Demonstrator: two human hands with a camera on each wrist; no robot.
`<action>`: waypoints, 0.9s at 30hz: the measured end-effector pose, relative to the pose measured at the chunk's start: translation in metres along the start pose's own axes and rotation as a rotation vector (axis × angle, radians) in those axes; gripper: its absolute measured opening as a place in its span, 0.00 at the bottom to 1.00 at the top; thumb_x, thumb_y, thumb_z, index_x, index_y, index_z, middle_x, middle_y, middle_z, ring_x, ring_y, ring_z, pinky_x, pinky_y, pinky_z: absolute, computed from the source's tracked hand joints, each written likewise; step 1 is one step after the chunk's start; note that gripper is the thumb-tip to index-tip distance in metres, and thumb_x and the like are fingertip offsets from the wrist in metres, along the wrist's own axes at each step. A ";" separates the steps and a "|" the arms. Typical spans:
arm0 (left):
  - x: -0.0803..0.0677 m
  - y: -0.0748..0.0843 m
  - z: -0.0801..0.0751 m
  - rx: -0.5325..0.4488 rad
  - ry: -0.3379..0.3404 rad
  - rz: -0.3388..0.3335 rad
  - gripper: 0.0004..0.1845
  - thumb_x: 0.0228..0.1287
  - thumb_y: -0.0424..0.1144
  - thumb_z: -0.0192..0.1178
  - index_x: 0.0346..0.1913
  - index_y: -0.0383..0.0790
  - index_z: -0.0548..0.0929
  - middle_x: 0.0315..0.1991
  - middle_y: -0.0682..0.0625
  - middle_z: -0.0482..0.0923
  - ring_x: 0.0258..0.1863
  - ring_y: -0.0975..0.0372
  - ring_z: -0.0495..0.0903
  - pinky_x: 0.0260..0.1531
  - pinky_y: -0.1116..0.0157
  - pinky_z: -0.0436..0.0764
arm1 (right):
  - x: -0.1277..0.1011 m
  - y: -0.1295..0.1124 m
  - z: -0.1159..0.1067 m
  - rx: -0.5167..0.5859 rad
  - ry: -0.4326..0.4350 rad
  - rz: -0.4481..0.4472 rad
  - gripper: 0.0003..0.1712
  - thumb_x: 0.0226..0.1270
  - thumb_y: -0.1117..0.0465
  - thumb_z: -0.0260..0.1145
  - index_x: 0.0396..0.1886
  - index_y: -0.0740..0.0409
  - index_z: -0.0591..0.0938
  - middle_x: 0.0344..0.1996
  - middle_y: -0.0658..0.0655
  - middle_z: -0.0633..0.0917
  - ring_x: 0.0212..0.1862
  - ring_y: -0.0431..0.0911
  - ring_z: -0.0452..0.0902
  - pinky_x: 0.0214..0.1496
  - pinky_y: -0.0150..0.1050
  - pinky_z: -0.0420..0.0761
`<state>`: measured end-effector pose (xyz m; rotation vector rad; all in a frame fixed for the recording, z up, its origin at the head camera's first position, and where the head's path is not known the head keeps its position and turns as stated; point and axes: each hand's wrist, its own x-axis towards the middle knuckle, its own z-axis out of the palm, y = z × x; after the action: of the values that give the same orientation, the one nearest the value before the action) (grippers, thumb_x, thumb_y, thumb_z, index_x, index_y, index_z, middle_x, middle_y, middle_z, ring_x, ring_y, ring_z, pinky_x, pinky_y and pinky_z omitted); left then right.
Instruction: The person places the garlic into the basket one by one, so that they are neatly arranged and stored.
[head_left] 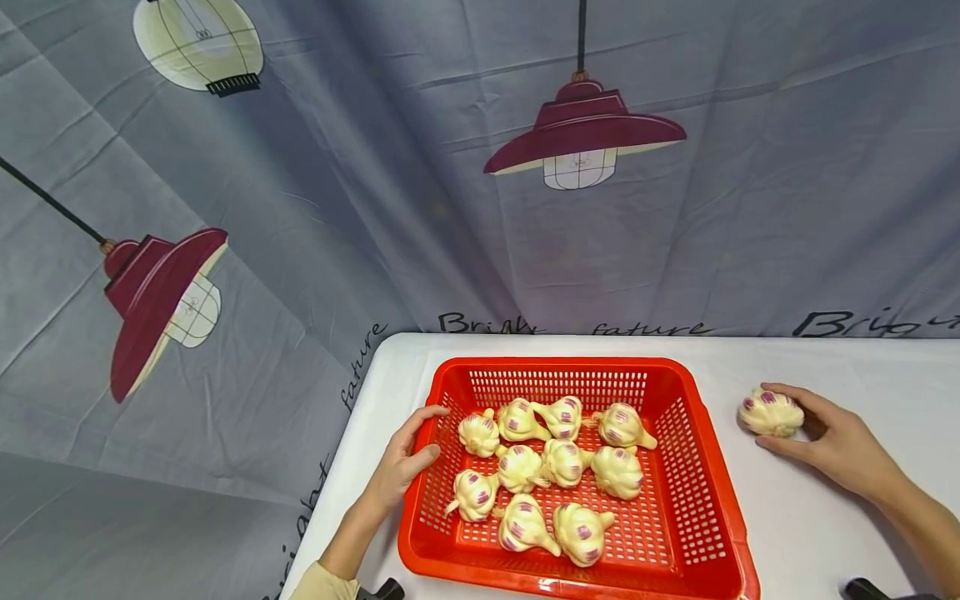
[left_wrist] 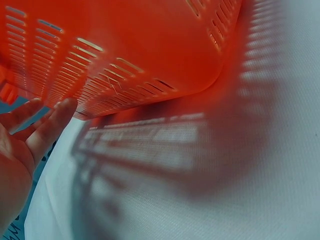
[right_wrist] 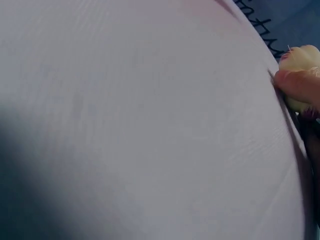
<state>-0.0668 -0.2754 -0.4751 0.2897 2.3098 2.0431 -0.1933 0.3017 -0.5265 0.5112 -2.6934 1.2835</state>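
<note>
My right hand (head_left: 847,446) holds a garlic bulb (head_left: 768,413) between thumb and fingers, low over the white table, to the right of the red basket (head_left: 708,433). In the right wrist view only part of this garlic bulb (right_wrist: 297,57) and a finger show at the right edge. At the basket's left side, my left hand (head_left: 397,467) holds the rim, with a fingertip and the thumb over it. Beneath, in the left wrist view, other fingers (left_wrist: 50,127) touch the outer wall. Several cream garlic bulbs (head_left: 565,463) with purple marks lie in the basket.
The white table (head_left: 795,533) extends around the basket. Behind and to the left hangs a grey cloth (head_left: 420,208) printed with lamps and lettering. Dark strap-like pieces (head_left: 862,588) show near both forearms at the bottom.
</note>
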 end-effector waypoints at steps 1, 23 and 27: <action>0.000 0.000 0.000 -0.002 -0.001 0.002 0.27 0.66 0.26 0.49 0.69 0.34 0.67 0.62 0.28 0.67 0.52 0.38 0.76 0.42 0.54 0.85 | 0.000 0.000 0.000 -0.022 0.003 0.010 0.44 0.50 0.59 0.83 0.66 0.62 0.75 0.50 0.25 0.70 0.49 0.14 0.64 0.46 0.11 0.64; -0.001 0.000 0.001 0.023 0.005 0.013 0.27 0.66 0.26 0.49 0.68 0.37 0.69 0.63 0.29 0.67 0.51 0.38 0.76 0.43 0.56 0.85 | 0.005 -0.018 -0.012 0.103 -0.041 0.019 0.40 0.55 0.66 0.79 0.67 0.63 0.73 0.50 0.32 0.76 0.47 0.20 0.72 0.43 0.16 0.73; 0.000 0.001 0.001 0.017 0.008 0.009 0.27 0.66 0.26 0.50 0.69 0.38 0.69 0.63 0.29 0.67 0.52 0.38 0.76 0.43 0.55 0.85 | 0.013 -0.041 -0.022 0.219 -0.055 -0.008 0.40 0.55 0.74 0.76 0.68 0.57 0.74 0.52 0.35 0.77 0.44 0.27 0.77 0.40 0.20 0.77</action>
<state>-0.0663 -0.2744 -0.4744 0.2933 2.3352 2.0337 -0.1926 0.2917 -0.4792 0.5873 -2.6043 1.5951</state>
